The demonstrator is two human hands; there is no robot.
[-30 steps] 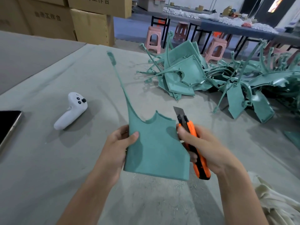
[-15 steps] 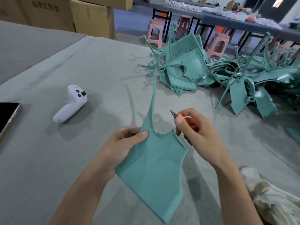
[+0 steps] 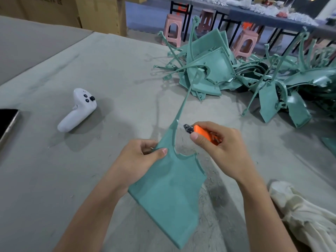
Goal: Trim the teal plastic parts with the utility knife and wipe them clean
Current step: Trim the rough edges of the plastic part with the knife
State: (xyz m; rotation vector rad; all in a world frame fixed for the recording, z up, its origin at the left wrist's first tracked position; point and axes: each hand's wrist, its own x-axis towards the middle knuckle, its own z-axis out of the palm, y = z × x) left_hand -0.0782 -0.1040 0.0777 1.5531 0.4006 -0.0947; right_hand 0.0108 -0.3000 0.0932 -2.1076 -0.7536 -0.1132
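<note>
Left fingers [image 3: 161, 152] pinch part [image 3: 169, 193] edge, right hand [image 3: 224, 153] holds knife [image 3: 204, 133] at stem

The one view comes from a wide-angle camera on the person's head, tilted forward and down over the grey table [image 3: 109, 70]. It sits close to the work. Both forearms enter from the near edge. The left hand [image 3: 138, 159], gripping the teal plastic part [image 3: 169, 193], and the right hand [image 3: 218, 148], gripping the utility knife [image 3: 205, 133], fill the near middle. A white controller [image 3: 76, 111] lies to the left and the pile of teal parts [image 3: 209, 73] far right. Cardboard boxes [image 3: 101, 13] and pink stools [image 3: 172, 28] line the far edge.
</note>
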